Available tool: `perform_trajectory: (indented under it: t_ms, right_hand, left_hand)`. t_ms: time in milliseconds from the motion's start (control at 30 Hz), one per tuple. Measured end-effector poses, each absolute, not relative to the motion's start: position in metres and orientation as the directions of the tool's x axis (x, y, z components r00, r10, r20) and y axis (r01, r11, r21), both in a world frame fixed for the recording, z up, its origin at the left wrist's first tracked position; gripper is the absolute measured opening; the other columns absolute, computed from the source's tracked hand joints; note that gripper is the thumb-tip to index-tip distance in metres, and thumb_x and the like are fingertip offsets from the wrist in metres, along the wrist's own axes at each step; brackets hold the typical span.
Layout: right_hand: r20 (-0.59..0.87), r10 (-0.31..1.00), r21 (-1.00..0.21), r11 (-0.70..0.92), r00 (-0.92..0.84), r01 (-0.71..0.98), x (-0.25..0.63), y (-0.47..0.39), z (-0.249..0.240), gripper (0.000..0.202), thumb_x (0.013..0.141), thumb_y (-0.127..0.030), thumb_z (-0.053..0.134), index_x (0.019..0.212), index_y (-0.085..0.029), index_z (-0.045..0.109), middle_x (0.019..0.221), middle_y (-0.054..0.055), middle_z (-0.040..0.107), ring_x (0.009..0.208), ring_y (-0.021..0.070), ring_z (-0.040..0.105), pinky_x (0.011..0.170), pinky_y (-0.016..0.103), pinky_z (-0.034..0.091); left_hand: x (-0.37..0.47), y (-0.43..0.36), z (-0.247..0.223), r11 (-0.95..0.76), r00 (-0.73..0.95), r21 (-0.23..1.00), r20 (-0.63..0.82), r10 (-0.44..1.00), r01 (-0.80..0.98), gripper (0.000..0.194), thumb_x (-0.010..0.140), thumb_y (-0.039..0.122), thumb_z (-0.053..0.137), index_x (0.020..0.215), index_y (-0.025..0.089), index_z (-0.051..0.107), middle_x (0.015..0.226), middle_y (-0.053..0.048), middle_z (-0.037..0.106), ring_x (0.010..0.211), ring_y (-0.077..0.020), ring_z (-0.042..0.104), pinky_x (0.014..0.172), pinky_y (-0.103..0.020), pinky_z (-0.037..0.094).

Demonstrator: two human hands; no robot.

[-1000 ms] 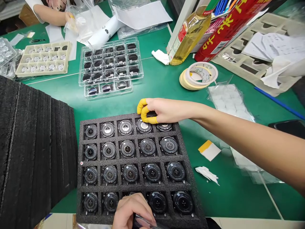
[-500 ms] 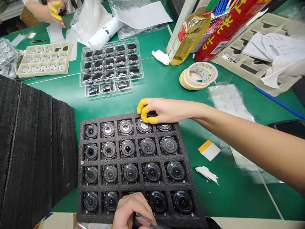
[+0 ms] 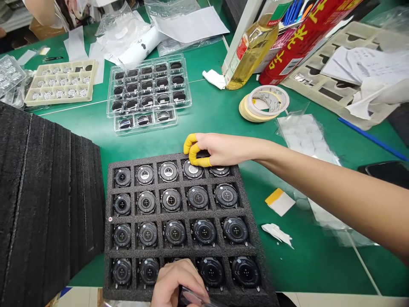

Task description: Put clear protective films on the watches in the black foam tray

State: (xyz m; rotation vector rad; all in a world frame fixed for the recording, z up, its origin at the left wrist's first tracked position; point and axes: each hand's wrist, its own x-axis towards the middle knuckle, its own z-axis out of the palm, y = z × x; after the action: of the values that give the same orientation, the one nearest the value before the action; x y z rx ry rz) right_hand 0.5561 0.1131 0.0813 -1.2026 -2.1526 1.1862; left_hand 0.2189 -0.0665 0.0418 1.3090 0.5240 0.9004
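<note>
A black foam tray (image 3: 107,251) with rows of round watch cases (image 3: 205,231), backs facing up, lies in front of me. My right hand (image 3: 204,149), with yellow finger cots, reaches in from the right. Its curled fingers are closed at the tray's far edge, over a watch case (image 3: 192,169) in the back row. At the near edge, my left hand (image 3: 179,279) is closed around a dark, glossy, partly see-through piece (image 3: 193,297). Most of that piece is hidden by the fingers and the frame's bottom edge.
Stacked black foam trays (image 3: 47,192) stand at the left. Behind are clear plastic trays of dark lenses (image 3: 147,100) and a beige tray of parts (image 3: 60,81). Rolls of tape (image 3: 266,102), a bottle (image 3: 249,51) and a red can (image 3: 287,55) stand at the right. A co-worker's arm (image 3: 47,10) shows far left.
My hands and the foam tray hold nearly still. The view has shifted very slightly. The co-worker's yellow-tipped hand at the top left has moved up, out of view.
</note>
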Motion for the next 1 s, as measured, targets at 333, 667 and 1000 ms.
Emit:
perform_trajectory:
  t_ms: [333,667,1000]
  right_hand:
    - [-0.060,0.835,-0.825,0.267,-0.547,0.498,0.5572,0.1131,0.0794,0.021,0.097,-0.031,0.066,0.079,-0.021,0.070,0.118,0.010,0.066,0.102,0.0233,0.065,0.100,0.042,0.052]
    - [-0.060,0.830,-0.823,0.274,-0.555,0.498,0.5571,0.1141,0.0786,0.020,0.097,-0.029,0.065,0.080,-0.021,0.071,0.117,0.009,0.065,0.100,0.0221,0.065,0.098,0.040,0.052]
    - [-0.058,0.834,-0.825,0.269,-0.549,0.497,0.5568,0.1140,0.0797,0.019,0.097,-0.030,0.066,0.080,-0.022,0.072,0.117,0.009,0.066,0.101,0.0229,0.065,0.100,0.042,0.053]
  left_hand:
    - [0.2161,-0.0720,0.0376,0.019,0.556,0.964,0.138,0.820,-0.266,0.025,0.104,0.046,0.077,0.112,0.022,0.073,0.079,-0.003,0.076,0.065,-0.0136,0.066,0.062,-0.023,0.048]
    - [0.2149,-0.0735,0.0378,0.024,0.549,0.966,0.125,0.826,-0.256,0.026,0.104,0.047,0.078,0.109,0.022,0.074,0.079,-0.003,0.076,0.065,-0.0139,0.066,0.062,-0.024,0.048]
    - [0.2138,-0.0728,0.0374,0.045,0.563,0.962,0.121,0.818,-0.271,0.024,0.103,0.044,0.079,0.112,0.022,0.075,0.080,-0.003,0.077,0.067,-0.0139,0.067,0.064,-0.024,0.049]
